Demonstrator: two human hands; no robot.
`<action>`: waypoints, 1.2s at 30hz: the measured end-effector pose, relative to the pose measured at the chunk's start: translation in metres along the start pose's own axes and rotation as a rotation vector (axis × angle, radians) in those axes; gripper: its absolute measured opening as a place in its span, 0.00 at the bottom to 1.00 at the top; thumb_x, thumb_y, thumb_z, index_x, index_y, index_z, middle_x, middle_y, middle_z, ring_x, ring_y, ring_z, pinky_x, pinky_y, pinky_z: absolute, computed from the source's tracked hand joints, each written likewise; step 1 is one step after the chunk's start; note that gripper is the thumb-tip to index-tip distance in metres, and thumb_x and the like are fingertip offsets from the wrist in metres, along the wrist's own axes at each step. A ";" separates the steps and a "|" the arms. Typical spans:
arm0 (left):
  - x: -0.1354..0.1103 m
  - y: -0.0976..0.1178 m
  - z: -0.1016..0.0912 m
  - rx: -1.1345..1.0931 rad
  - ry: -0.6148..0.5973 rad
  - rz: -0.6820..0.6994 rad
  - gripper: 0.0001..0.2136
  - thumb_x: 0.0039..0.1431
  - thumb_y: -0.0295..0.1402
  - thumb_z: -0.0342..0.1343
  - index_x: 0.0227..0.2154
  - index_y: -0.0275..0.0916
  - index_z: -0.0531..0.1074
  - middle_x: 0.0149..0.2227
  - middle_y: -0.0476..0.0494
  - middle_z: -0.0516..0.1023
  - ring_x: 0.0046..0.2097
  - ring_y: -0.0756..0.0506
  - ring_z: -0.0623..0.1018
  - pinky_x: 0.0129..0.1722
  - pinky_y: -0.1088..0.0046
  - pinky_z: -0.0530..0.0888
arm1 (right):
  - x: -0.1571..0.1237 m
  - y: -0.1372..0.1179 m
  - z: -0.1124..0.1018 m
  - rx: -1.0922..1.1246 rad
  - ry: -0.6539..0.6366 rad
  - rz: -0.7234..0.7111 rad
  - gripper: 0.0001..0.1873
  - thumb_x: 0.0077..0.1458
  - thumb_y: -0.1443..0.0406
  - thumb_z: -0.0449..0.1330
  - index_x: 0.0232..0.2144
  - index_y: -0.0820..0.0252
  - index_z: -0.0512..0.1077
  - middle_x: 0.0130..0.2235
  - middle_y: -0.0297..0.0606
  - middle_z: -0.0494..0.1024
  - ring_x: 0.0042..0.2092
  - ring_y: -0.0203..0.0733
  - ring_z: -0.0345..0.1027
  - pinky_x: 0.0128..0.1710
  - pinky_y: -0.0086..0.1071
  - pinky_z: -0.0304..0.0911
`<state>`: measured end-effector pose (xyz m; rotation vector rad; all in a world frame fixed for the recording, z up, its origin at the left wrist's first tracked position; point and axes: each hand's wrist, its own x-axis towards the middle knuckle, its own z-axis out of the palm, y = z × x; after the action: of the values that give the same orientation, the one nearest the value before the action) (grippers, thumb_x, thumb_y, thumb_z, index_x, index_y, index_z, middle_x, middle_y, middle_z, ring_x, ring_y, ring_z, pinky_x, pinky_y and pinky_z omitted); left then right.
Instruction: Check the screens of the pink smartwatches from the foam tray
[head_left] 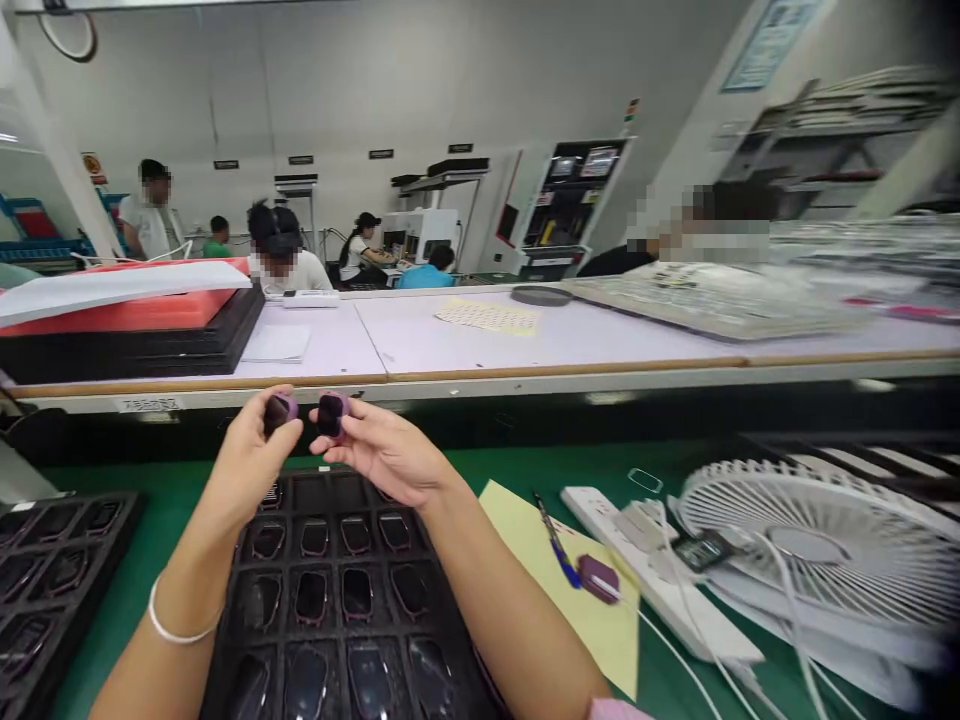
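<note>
My left hand [251,455] is raised above a black tray [465,680] and pinches a small purple watch body [279,410] with a dark screen. Beside it, my right hand [382,450] holds a second purple watch body [331,414] in its fingertips. The two pieces sit close together, about a hand's width above the tray. The tray's pockets hold several more of these watch bodies [356,592]. A white band circles my left wrist.
Another black tray [52,580] lies at the left. To the right are a yellow sheet [540,560], a blue pen [555,545], a purple watch body on a cable [598,577], a white power strip [652,590] and a white fan [825,550]. Several people work behind the raised shelf [480,375].
</note>
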<state>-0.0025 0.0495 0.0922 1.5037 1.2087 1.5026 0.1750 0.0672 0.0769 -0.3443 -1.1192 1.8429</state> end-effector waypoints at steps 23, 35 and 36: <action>-0.009 -0.005 0.011 0.094 0.063 0.085 0.19 0.48 0.37 0.60 0.45 0.39 0.72 0.38 0.45 0.77 0.38 0.45 0.75 0.38 0.71 0.72 | 0.002 0.007 -0.010 -0.083 0.005 -0.049 0.23 0.54 0.57 0.66 0.51 0.55 0.75 0.45 0.43 0.79 0.28 0.35 0.60 0.29 0.32 0.57; -0.018 -0.003 0.018 0.174 0.125 0.174 0.16 0.52 0.36 0.59 0.44 0.40 0.69 0.37 0.47 0.74 0.36 0.47 0.74 0.37 0.72 0.70 | 0.001 0.009 -0.005 -0.077 0.020 -0.095 0.22 0.51 0.57 0.67 0.48 0.55 0.77 0.42 0.41 0.78 0.25 0.33 0.57 0.29 0.32 0.56; -0.019 -0.003 0.019 0.187 0.140 0.189 0.15 0.53 0.36 0.58 0.44 0.40 0.69 0.37 0.47 0.74 0.36 0.47 0.74 0.37 0.72 0.71 | 0.000 0.009 -0.005 -0.076 0.019 -0.102 0.22 0.51 0.56 0.67 0.48 0.55 0.77 0.42 0.41 0.78 0.25 0.33 0.57 0.28 0.32 0.56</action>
<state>0.0176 0.0351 0.0812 1.6991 1.3508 1.6810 0.1730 0.0690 0.0670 -0.3416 -1.1746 1.7084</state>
